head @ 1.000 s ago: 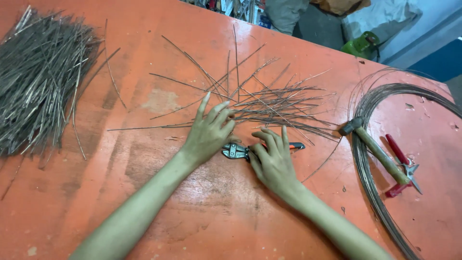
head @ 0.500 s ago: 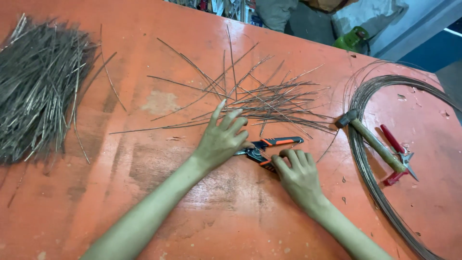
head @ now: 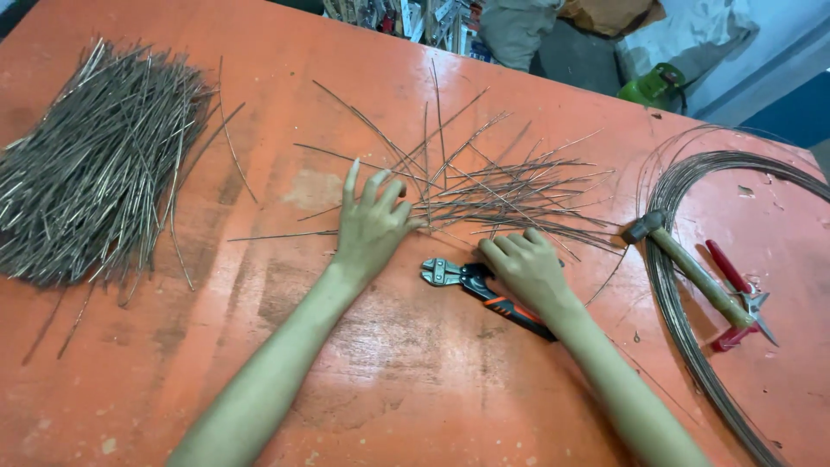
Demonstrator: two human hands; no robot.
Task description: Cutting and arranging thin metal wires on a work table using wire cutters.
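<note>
Right between the two hands lies a small bolt cutter with grey steel jaws and orange-and-black handles [head: 484, 290], its handles under the right hand [head: 529, 270], which rests palm down with fingers curled loosely and grips nothing, while the left hand [head: 372, 227] lies flat with fingers spread wide on the scattered thin grey wire pieces [head: 493, 186] just beyond both hands. Farther left of the left hand sits a thick heap of cut wire lengths [head: 95, 173] on the orange table [head: 415, 380]; right of the right hand lie a wooden-handled hammer [head: 692, 268], red-handled snips [head: 735, 290] and a big coil of grey wire [head: 692, 346].
</note>
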